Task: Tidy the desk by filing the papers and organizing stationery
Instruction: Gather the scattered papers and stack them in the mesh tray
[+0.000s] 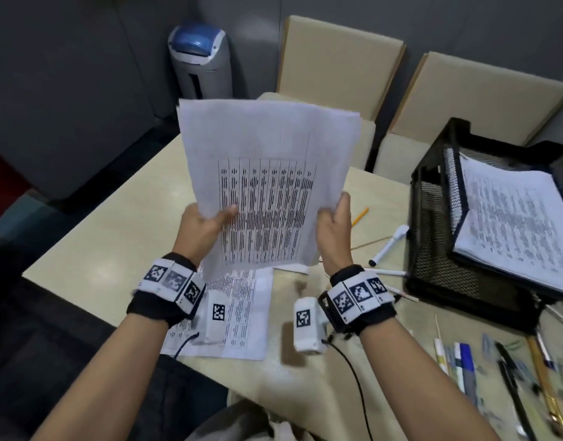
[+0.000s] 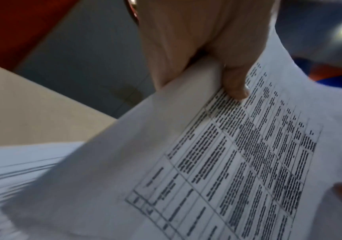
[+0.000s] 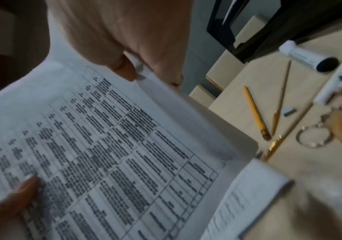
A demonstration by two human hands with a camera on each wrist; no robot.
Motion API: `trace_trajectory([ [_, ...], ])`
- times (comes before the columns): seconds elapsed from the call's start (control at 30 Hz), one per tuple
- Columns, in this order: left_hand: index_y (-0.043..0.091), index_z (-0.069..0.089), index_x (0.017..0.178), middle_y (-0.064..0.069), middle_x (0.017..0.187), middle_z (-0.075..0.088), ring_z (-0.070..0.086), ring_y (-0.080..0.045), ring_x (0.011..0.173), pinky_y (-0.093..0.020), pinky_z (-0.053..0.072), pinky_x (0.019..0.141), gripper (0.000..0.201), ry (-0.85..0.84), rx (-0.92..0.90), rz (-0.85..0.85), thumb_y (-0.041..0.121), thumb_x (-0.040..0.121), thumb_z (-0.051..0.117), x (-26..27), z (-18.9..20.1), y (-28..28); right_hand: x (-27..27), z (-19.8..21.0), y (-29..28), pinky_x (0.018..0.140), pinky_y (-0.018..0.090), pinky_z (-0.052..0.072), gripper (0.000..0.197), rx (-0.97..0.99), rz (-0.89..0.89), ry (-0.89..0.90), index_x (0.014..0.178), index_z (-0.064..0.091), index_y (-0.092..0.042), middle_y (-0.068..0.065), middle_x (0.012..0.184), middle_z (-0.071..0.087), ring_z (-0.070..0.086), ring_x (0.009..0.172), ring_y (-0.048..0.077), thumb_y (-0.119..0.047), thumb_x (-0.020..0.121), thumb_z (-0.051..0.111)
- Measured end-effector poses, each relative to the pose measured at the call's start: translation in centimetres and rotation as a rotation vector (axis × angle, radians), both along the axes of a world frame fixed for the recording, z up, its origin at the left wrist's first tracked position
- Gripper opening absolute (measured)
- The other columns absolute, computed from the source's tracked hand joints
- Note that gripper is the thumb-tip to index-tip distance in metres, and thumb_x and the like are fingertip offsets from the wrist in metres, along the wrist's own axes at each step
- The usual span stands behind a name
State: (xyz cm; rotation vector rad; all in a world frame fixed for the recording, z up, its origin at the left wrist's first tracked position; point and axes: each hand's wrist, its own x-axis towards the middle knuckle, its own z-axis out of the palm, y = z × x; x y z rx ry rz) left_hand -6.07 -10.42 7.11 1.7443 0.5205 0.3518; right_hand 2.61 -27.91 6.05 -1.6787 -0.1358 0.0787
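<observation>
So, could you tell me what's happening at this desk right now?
A person is holding a printed sheet upright above the desk, left hand and right hand gripping its lower edges. Another paper lies flat beneath. The black mesh tray already holds papers; pens and pencils lie scattered.

Head view downward, wrist views close, sharing papers (image 1: 267, 186)
</observation>
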Motion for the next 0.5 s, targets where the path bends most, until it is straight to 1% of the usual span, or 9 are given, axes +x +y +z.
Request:
trace_trajectory([
  [0.07,0.02,0.053,0.075,-0.014,0.083,0.056,0.054,-0.021,0.075,-0.038,0.048,0.073,0.014,-0.009,-0.013,-0.025,0.021,0.088,0.06,0.9,1.1,-1.4,0.5,0.4,-2.3,0.054,0.003,0.039,0.013,0.003,-0.032,-0.019,0.106,0.039,-0.011,-0.012,0.085,0.051,0.05,0.072,0.001,-0.005,0.095,0.038],
  [0.13,0.014,0.053,0.077,-0.006,0.071,0.052,0.049,-0.018,0.063,-0.025,0.046,0.063,0.015,0.021,-0.044,-0.07,0.023,0.089,0.058,1.9,1.1,-3.2,0.7,0.0,-4.9,0.055,0.006,0.039,0.007,-0.071,-0.052,0.009,0.103,0.037,-0.014,-0.01,0.083,0.051,0.05,0.072,0.006,-0.014,0.097,0.041],
  [0.17,0.008,0.054,0.087,-0.006,0.073,0.054,0.052,-0.019,0.065,-0.023,0.049,0.062,0.018,0.069,-0.068,-0.102,0.026,0.089,0.058,2.7,0.5,-4.5,0.7,-0.7,-6.8,0.059,0.007,0.04,0.009,-0.123,-0.057,0.056,0.105,0.038,-0.013,-0.006,0.087,0.053,0.051,0.075,0.008,-0.016,0.097,0.04],
  [0.23,-0.002,0.049,0.117,-0.022,0.107,0.061,0.06,-0.036,0.098,-0.042,0.054,0.085,0.051,0.228,-0.147,-0.116,0.037,0.085,0.061,3.9,-1.2,-6.9,0.5,-2.7,-10.0,0.08,0.018,0.043,0.022,-0.249,-0.046,0.17,0.117,0.041,-0.009,0.006,0.109,0.056,0.055,0.093,0.018,-0.016,0.097,0.04],
  [0.27,-0.003,0.043,0.127,-0.026,0.123,0.055,0.054,-0.043,0.114,-0.052,0.047,0.096,0.06,0.3,-0.188,-0.143,0.037,0.085,0.06,4.4,-2.1,-8.5,0.3,-3.7,-11.9,0.089,0.025,0.041,0.029,-0.296,-0.058,0.221,0.124,0.041,-0.007,0.01,0.118,0.055,0.053,0.103,0.022,-0.013,0.096,0.041],
  [0.33,-0.003,0.04,0.131,-0.026,0.133,0.05,0.048,-0.043,0.123,-0.053,0.041,0.103,0.056,0.371,-0.226,-0.207,0.03,0.089,0.056,5.1,-3.5,-12.2,-0.4,-5.5,-15.9,0.095,0.032,0.04,0.031,-0.313,-0.107,0.304,0.125,0.045,-0.004,0.011,0.124,0.054,0.051,0.108,0.02,-0.009,0.095,0.042],
  [0.4,-0.004,0.039,0.13,-0.02,0.128,0.053,0.052,-0.037,0.118,-0.047,0.042,0.103,0.049,0.424,-0.223,-0.268,0.026,0.093,0.052,5.8,-4.8,-16.0,-1.4,-6.7,-19.9,0.096,0.037,0.043,0.025,-0.274,-0.18,0.388,0.118,0.049,-0.002,0.015,0.124,0.057,0.053,0.102,0.021,-0.007,0.095,0.042],
  [0.43,-0.004,0.041,0.128,-0.017,0.119,0.057,0.055,-0.033,0.109,-0.043,0.044,0.097,0.045,0.443,-0.203,-0.292,0.024,0.094,0.051,6.1,-5.1,-17.9,-1.9,-7.3,-22.1,0.094,0.038,0.045,0.024,-0.232,-0.216,0.429,0.117,0.05,-0.002,0.017,0.122,0.059,0.056,0.099,0.022,-0.008,0.095,0.042],
  [0.5,-0.004,0.045,0.126,-0.011,0.089,0.059,0.057,-0.023,0.079,-0.035,0.049,0.076,0.041,0.465,-0.2,-0.343,0.02,0.094,0.051,7.3,-5.6,-21.1,-3.2,-7.7,-26.1,0.09,0.04,0.048,0.029,-0.102,-0.255,0.545,0.124,0.048,-0.003,0.015,0.122,0.059,0.061,0.096,0.023,-0.01,0.096,0.044],
])
